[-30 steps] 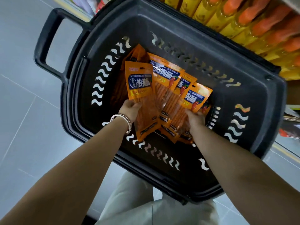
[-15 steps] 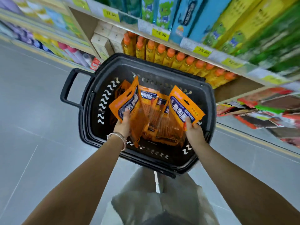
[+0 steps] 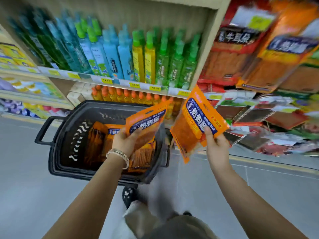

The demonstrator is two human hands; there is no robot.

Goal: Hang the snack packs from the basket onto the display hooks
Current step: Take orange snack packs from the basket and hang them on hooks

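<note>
Pinched by thumb and fingers of the right hand (image 3: pixel 216 147): a flat orange foil snack pack with a blue label (image 3: pixel 198 121), raised to the right of the black plastic shopping basket (image 3: pixel 96 105), long axis tilted, header end uppermost. Gripped in the left hand (image 3: pixel 125 141): a second orange pack (image 3: pixel 146 120), directly above the basket, with more orange packs (image 3: pixel 101 142) lying inside. Further right of the basket and higher, blurred hanging packs (image 3: pixel 276 62); hooks not discernible. Right hand nearer that display, so probably first to hang, header end leading up and rightward.
</note>
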